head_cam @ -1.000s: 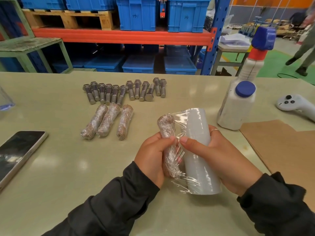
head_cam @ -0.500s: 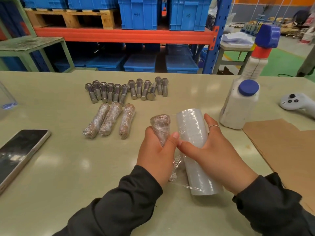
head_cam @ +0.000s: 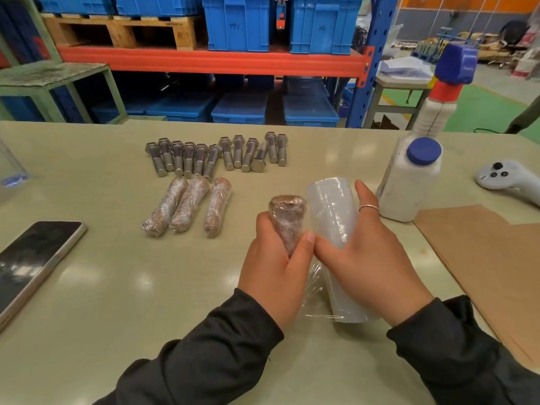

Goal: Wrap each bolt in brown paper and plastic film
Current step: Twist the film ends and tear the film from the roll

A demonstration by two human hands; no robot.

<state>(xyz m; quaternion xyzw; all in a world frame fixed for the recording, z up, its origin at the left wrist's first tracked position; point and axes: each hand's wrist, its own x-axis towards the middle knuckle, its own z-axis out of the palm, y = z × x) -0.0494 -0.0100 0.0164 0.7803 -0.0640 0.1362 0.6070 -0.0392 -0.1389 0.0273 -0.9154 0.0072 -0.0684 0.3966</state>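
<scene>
My left hand (head_cam: pixel 274 270) grips the wrapped bolt (head_cam: pixel 287 220), right hand (head_cam: pixel 371 258) grips the film roll (head_cam: pixel 331 211) touching it, both near the white bottle (head_cam: pixel 409 182).

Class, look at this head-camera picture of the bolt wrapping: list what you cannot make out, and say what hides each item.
Head view, the only one:
- Bolt inside the held wrapped bolt: covered by paper and film; its lower end is behind the left hand.
- Film roll: its middle is behind the right hand.
- Phone: cut off by the left edge.
- Crate markings: too small to read.
</scene>
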